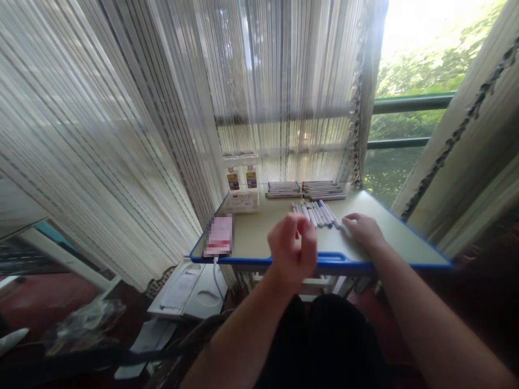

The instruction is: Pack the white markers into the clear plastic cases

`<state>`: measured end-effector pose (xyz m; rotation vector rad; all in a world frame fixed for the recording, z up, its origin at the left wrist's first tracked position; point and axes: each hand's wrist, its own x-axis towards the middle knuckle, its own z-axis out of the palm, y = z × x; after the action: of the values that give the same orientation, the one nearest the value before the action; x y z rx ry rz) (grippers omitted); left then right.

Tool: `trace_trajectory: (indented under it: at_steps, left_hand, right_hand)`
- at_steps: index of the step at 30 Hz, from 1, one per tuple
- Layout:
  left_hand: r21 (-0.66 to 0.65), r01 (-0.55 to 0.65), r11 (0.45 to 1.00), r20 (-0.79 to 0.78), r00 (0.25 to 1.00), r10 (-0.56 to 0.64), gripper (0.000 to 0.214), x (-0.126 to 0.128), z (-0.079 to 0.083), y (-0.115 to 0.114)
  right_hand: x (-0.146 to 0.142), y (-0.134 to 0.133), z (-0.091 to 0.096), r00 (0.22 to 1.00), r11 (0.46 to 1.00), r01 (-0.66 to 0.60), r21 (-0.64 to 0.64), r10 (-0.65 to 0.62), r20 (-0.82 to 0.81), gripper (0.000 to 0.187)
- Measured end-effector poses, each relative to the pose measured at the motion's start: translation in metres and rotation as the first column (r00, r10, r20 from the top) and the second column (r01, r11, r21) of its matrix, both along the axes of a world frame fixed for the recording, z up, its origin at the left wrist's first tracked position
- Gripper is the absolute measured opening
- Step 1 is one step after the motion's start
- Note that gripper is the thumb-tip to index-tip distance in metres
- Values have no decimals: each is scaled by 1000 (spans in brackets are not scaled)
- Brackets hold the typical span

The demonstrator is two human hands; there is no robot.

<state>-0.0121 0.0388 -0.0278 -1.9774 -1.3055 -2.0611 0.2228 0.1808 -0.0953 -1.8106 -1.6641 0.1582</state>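
Bare forearms (243, 329) end in curled hands (290, 246), contents unclear, near slim white markers (314, 214) with coloured ends.

A person's bare hands (292, 243), bare wrists (284, 280), bare forearms (243, 332) broadening away from the wrists, plain black legwear (338, 335) with a rounded outline, its finer detail lost in shadow

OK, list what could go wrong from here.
The right hand is close beside the loose white cylindrical markers; a nudge might set some rolling. The pink rectangular device sits at the near left corner of the blue-edged pale tabletop, its white cable hanging over the edge; a snag could drag it off.
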Motion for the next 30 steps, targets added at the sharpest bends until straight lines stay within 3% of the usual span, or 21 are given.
trace_trajectory:
  at_steps: [1, 3, 5, 6, 8, 10, 12, 17, 24, 30]
  left_hand:
    - [-161, -50, 986, -12, 999, 48, 23, 0, 4, 35]
    - [-395, -202, 896, -31, 978, 207, 22, -5, 2, 94]
    - [-569, -320, 758, -74, 938, 340, 25, -17, -8, 130]
    - [-607, -337, 720, -120, 934, 336, 25, -23, -14, 139]
    - [-623, -366, 691, -206, 929, 307, 26, -31, -26, 146]
    - [-589, -385, 711, -279, 922, 268, 26, -33, -36, 145]
    - [-600, -360, 714, -331, 925, 188, 24, -32, -41, 144]
    - [-607, -361, 708, -346, 922, 173, 24, -31, -42, 148]
    - [-630, -350, 693, -372, 920, 126, 24, -33, -40, 144]
    - [-749, -391, 535, -423, 904, 68, 18, -35, -28, 166]
  right_hand:
    - [-1, -3, 5, 999, 1000, -11, -1, 11, -35, 29]
    - [-4, -9, 18, 984, 999, -29, -21, 24, -179, 28]
    - [-9, -15, 32, 951, 1000, 24, 8, -20, -309, 30]
    - [-13, -16, 37, 942, 999, 24, 46, -7, -335, 31]
    - [-23, -16, 40, 935, 992, -14, 122, 56, -351, 33]
    - [-34, -11, 32, 934, 986, -56, 158, 107, -341, 36]
    - [-45, -3, 19, 954, 990, -44, 131, 81, -288, 40]
    - [-53, 8, -4, 988, 984, -72, 161, 92, -122, 46]
    - [-46, 3, -2, 990, 989, -109, 95, 117, -79, 37]
    - [-51, -1, -3, 991, 987, -135, 83, 136, -2, 29]
